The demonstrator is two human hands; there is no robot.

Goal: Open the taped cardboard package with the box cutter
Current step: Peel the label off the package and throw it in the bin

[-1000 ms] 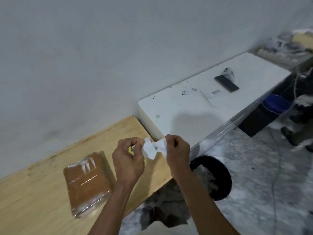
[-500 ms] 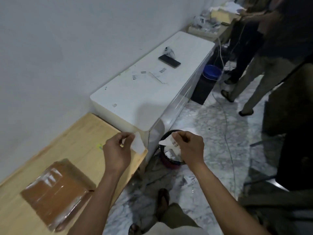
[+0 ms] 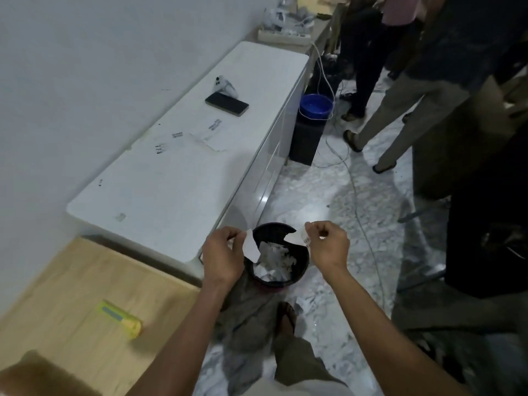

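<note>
My left hand [image 3: 223,252] pinches a torn white paper piece [image 3: 251,247]. My right hand [image 3: 328,247] pinches the other torn piece of paper label [image 3: 297,238], which has print on it. Both hands hang over a black waste bin [image 3: 275,281] full of paper scraps on the floor. The brown taped cardboard package [image 3: 37,375] shows only a corner at the bottom left of the wooden table [image 3: 71,281]. A yellow-green box cutter [image 3: 123,318] lies on that table, left of my left forearm and apart from both hands.
A white cabinet [image 3: 171,190] along the wall carries a dark phone [image 3: 227,103], a white controller [image 3: 224,85] and paper labels. A blue bucket [image 3: 315,105], cables and standing people [image 3: 428,90] fill the marble floor to the right. My sandalled foot [image 3: 287,315] is below the bin.
The paper was torn into two pieces, one in each hand. My view and both hands swung right, from over the table to above the bin. The package slid almost out of view.
</note>
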